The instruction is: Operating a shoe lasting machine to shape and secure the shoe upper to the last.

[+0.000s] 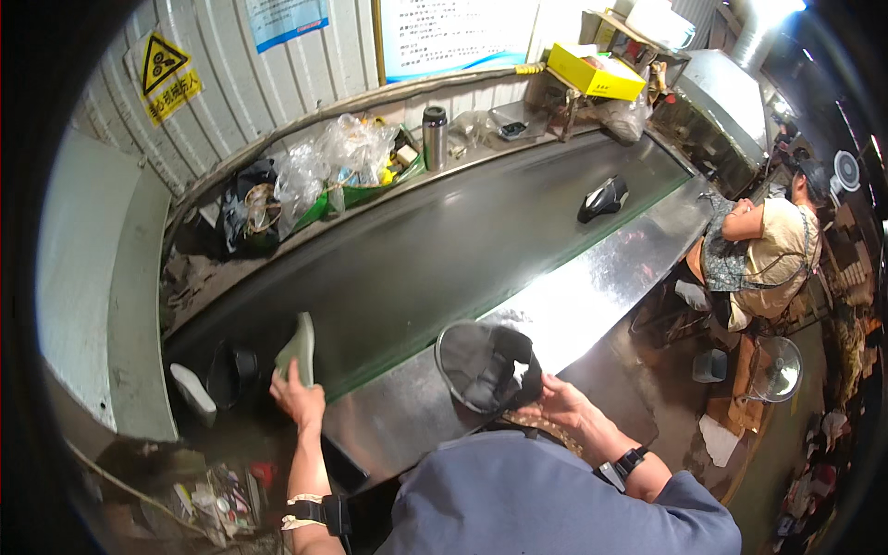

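Note:
My left hand (299, 398) is closed around a pale shoe sole (298, 350), held upright over the near left end of the dark conveyor belt (370, 268). My right hand (566, 405) grips the edge of a black shoe upper (481, 365), whose wide opening and dark lining face up. It is held over the shiny metal ledge (398, 425) in front of me, close to my body. Left of my left hand, another pale sole (192, 393) leans beside a black shoe part (231, 373). Farther up the belt lies a black shoe (603, 199) with white edging.
Behind the belt, a shelf bears plastic bags (324, 166), a metal flask (435, 139) and a yellow box (597, 72). A pale machine housing (106, 287) stands left. At right, a person (763, 240) sits near a fan (777, 368). Clutter (217, 499) fills the lower left.

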### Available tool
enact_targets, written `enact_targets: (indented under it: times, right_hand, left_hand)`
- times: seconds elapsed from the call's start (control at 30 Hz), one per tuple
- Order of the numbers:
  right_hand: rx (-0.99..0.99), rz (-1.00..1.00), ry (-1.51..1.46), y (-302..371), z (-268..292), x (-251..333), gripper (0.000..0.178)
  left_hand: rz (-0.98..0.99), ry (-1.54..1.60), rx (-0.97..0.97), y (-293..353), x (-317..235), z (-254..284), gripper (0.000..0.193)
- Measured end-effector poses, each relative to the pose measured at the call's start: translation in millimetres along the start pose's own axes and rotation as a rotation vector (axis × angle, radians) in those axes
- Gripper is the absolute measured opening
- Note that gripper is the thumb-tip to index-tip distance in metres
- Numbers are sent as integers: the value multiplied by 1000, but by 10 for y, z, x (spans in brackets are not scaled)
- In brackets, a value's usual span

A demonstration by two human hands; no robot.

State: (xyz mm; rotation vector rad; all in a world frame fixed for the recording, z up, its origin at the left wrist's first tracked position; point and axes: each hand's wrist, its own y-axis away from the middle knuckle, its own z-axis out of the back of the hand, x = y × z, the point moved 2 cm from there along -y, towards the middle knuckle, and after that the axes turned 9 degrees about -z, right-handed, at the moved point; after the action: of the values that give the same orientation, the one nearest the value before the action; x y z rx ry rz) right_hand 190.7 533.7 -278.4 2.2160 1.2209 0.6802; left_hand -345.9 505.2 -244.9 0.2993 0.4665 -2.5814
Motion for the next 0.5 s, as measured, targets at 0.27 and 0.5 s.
enact_targets:
  times: [0.27,0.5]
  right_hand:
    - [10,171,128,120,-295,311,49]
    - [-240,230,136,164,-599,405,47]
  left_hand:
    - [-871,140,65,1024,-1802,485,35]
    - [-1077,348,138,1859,-2622,136,37]
